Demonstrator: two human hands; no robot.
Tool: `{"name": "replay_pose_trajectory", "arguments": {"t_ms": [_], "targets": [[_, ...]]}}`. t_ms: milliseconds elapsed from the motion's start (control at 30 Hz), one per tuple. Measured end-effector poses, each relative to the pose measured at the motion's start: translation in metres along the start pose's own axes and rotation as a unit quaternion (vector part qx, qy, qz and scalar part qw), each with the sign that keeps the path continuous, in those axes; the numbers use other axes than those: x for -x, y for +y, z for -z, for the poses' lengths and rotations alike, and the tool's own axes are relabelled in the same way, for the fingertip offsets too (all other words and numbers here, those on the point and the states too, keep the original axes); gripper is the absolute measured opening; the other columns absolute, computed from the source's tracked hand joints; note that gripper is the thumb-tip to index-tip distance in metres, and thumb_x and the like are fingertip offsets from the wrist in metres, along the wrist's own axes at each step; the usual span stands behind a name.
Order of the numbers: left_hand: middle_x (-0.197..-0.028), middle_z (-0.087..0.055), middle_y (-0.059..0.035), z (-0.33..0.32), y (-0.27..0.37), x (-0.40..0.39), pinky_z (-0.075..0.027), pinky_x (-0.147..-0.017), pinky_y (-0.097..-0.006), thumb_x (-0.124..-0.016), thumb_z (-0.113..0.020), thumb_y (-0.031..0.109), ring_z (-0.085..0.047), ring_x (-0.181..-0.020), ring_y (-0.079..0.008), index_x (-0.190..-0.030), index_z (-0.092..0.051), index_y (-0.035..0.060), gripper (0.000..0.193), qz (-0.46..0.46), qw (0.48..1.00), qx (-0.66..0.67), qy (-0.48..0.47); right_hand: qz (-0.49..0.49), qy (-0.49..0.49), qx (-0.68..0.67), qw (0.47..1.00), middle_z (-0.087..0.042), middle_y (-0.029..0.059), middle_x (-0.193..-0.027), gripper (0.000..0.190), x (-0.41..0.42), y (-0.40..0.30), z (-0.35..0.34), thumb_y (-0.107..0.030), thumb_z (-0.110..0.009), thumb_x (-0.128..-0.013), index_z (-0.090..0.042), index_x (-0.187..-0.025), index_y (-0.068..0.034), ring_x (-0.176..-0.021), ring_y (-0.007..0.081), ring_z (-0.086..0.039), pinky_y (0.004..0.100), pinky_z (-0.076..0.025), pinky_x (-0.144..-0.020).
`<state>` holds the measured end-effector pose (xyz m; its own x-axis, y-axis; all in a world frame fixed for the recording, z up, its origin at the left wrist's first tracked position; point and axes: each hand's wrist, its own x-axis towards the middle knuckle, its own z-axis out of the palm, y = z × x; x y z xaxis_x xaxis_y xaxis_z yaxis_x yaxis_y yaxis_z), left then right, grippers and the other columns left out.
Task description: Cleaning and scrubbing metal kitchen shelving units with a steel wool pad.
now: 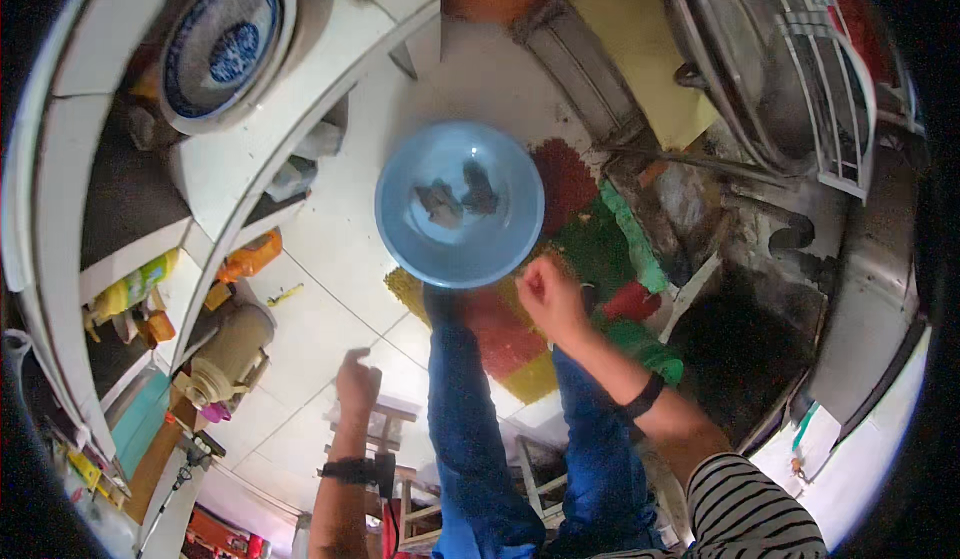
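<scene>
A light blue plastic basin [459, 266] stands on the tiled floor before my feet, with water and dark, soft-looking pieces [478, 187] in it; what they are I cannot tell. My right hand [551, 296] is just below the basin's lower right rim, fingers curled and a little blurred, with nothing plainly held. Off to the left, above the floor tiles, my left hand [358, 382] hangs with its fingers partly bent and apart, holding nothing. Each wrist has a dark band.
A multicoloured mat [517, 334] lies under the basin's side and my feet. White shelving on the left holds a blue-and-white dish [234, 52], bottles and a beige thermos flask [232, 349]. At right are a large metal lid [750, 56] and a white wire rack [832, 101]. Wooden stools stand behind my legs.
</scene>
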<state>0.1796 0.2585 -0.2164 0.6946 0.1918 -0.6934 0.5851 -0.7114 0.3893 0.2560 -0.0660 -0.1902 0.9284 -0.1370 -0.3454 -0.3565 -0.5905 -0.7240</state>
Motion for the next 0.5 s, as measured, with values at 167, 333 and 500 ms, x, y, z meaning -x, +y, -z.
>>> {"name": "replay_pose_trajectory", "arguments": {"t_ms": [167,333,500], "targets": [[-0.066,-0.052,-0.0084,0.026,0.018,0.023,-0.042,-0.054,-0.0269,-0.063,-0.052,-0.001,-0.050,-0.059,-0.0147,-0.099,-0.051,0.0027,0.036,-0.031,0.998,0.049,-0.005,0.013,-0.121,0.006,0.992,-0.051,0.0099,-0.079,0.015,0.010,-0.058,0.006,-0.006,-0.056,-0.069,-0.048,-0.082,-0.006,-0.072,0.0210,-0.053,0.0319,-0.042,-0.063],[-0.113,-0.043,-0.0202,0.017,0.018,0.018,-0.040,-0.080,-0.0311,-0.068,-0.066,0.014,-0.047,-0.096,-0.0237,-0.120,-0.036,0.0037,0.061,-0.203,0.978,-0.051,0.014,0.057,-0.175,0.112,0.976,-0.023,0.0242,-0.127,0.053,0.012,-0.031,-0.022,-0.007,-0.052,-0.070,-0.036,-0.120,-0.007,-0.111,0.0388,-0.033,0.0387,-0.032,-0.092],[-0.112,-0.044,-0.0223,0.048,0.076,0.033,-0.039,-0.083,-0.0328,-0.066,-0.066,0.034,-0.045,-0.102,-0.0303,-0.115,-0.038,-0.0050,0.068,-0.016,0.975,0.013,-0.222,0.052,-0.096,0.121,0.987,-0.025,0.0227,-0.126,0.051,0.031,-0.050,0.039,-0.009,-0.055,-0.070,-0.037,-0.119,-0.006,-0.114,0.0368,-0.030,0.0392,-0.030,-0.093]]}}
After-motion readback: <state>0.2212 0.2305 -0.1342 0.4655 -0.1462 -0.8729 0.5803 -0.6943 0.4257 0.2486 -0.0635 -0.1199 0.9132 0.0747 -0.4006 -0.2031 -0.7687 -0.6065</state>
